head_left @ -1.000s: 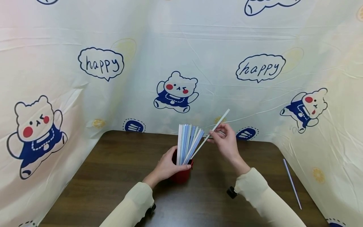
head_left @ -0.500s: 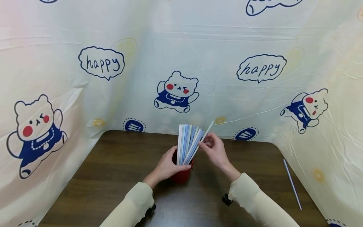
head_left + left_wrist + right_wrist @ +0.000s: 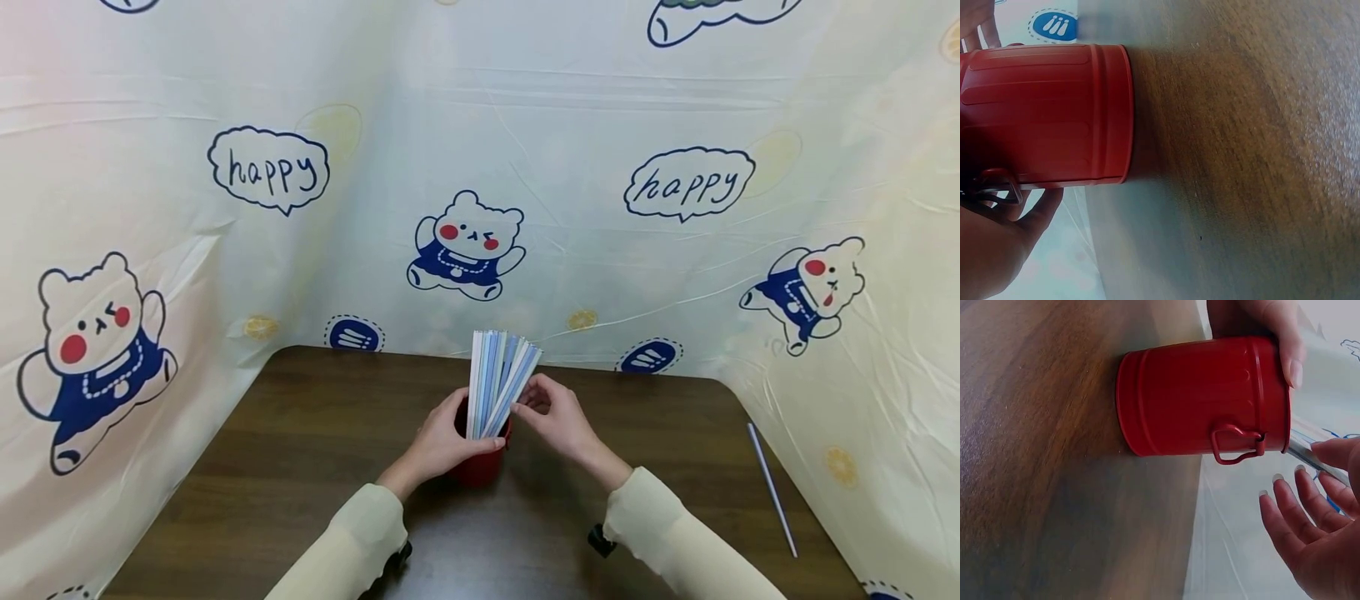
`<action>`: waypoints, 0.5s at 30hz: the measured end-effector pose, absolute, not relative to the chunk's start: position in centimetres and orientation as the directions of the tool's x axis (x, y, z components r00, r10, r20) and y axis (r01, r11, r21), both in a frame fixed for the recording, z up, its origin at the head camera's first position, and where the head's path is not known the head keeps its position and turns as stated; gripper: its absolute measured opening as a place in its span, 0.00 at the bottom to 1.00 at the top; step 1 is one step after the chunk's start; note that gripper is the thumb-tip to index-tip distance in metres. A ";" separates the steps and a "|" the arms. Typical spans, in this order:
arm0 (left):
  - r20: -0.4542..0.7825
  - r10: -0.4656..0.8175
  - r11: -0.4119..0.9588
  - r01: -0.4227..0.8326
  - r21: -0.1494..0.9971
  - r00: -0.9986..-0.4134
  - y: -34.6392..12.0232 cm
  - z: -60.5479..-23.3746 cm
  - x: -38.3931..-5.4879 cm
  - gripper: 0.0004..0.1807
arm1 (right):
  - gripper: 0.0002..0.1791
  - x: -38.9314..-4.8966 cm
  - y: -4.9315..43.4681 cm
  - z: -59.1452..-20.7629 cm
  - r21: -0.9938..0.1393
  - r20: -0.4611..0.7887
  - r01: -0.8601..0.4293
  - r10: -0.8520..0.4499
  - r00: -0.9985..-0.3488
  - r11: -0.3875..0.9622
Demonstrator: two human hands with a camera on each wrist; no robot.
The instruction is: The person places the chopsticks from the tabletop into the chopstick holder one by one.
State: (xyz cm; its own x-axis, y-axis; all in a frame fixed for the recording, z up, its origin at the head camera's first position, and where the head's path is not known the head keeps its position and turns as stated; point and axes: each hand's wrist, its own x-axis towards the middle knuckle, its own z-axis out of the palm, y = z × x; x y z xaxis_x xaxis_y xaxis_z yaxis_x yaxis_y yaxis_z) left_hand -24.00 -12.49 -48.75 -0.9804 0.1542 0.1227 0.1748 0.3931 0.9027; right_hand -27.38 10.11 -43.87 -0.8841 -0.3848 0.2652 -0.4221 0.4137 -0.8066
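A small red metal bucket [image 3: 480, 473] with a wire handle stands upright on the table. It holds a bunch of white and blue drinking straws [image 3: 495, 375] that fan out to the right. My left hand [image 3: 442, 437] grips the bucket from the left, its thumb across the front near the rim. At the right edge of the bunch, my right hand [image 3: 558, 421] pinches a straw [image 3: 1302, 454] between thumb and index finger, just above the rim. The other fingers of that hand are spread in the right wrist view. The straws' lower ends are hidden inside the bucket.
One bluish-purple straw [image 3: 772, 492] lies alone near the right edge of the dark wooden table [image 3: 300, 467]. A pale curtain [image 3: 570, 125] printed with bears and "happy" bubbles hangs behind the table and along both sides.
My right hand has moved left and down with the straw, which now stands lower, among the bunch in the bucket. The left hand stays on the bucket.
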 end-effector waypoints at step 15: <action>0.131 0.138 0.415 0.178 0.893 -0.982 -12.5 -48.8 -23.9 0.49 | 0.09 -29.2 14.4 -43.4 -0.689 0.312 -0.477 -0.370 -0.875 0.546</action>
